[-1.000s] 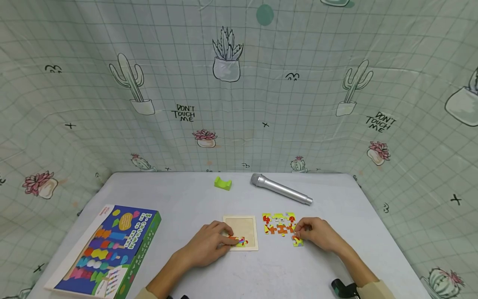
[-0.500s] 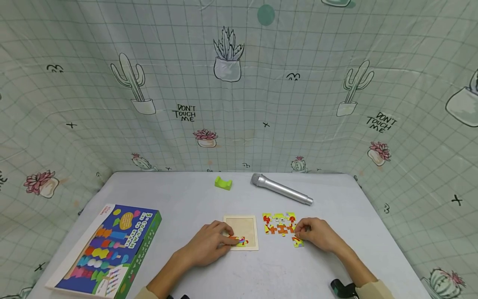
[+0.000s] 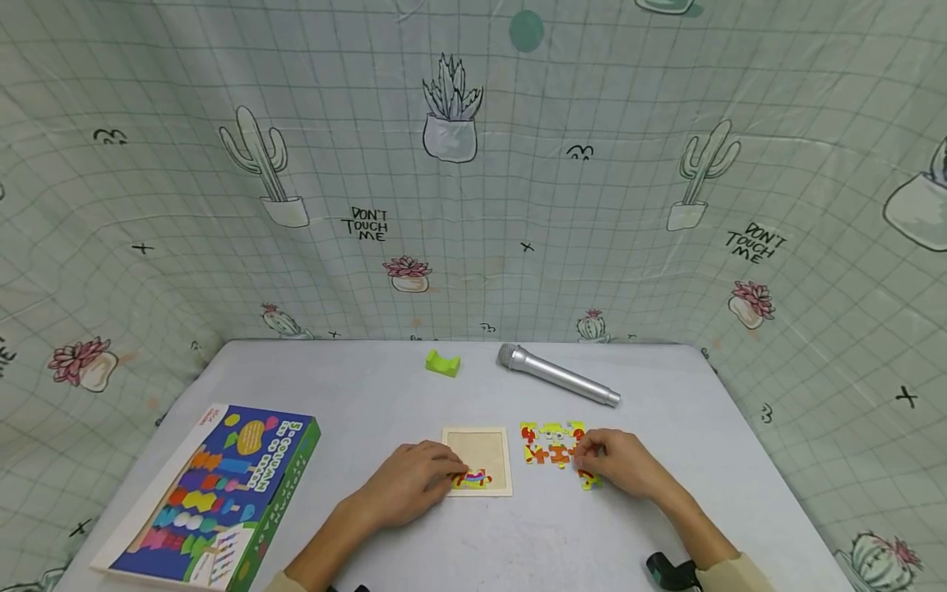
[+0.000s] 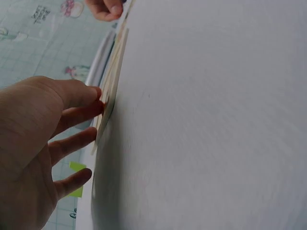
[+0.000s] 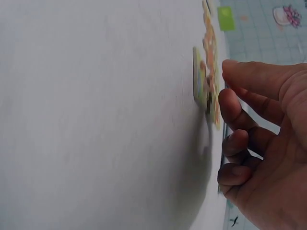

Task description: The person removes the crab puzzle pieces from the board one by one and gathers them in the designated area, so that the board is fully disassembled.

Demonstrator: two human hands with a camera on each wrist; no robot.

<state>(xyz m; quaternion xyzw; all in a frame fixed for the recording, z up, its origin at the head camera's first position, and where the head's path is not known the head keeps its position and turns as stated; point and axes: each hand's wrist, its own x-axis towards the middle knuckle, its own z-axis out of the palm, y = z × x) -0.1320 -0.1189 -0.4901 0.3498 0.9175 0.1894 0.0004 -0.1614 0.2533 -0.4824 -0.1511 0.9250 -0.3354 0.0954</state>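
Observation:
My left hand lies over the left side of a shallow wooden puzzle tray, its fingertips at the joined jigsaw pieces along the tray's near edge. From the left wrist, the fingers look extended and spread, with the tips at the rim. To the right of the tray, my right hand hovers at loose red, yellow and orange jigsaw pieces. Its fingers are loosely bent, and in the right wrist view nothing shows between thumb and fingertips. A corner piece sits just below them, partly covered.
A silver microphone lies behind the pieces, with a small green block to its left. On the left side of the white table is a colourful toy box. A patterned cloth hangs at the back and sides.
My right hand has shifted slightly left over the loose pieces. The left thumb has drawn back, so more of the rainbow-printed pieces in the tray shows.

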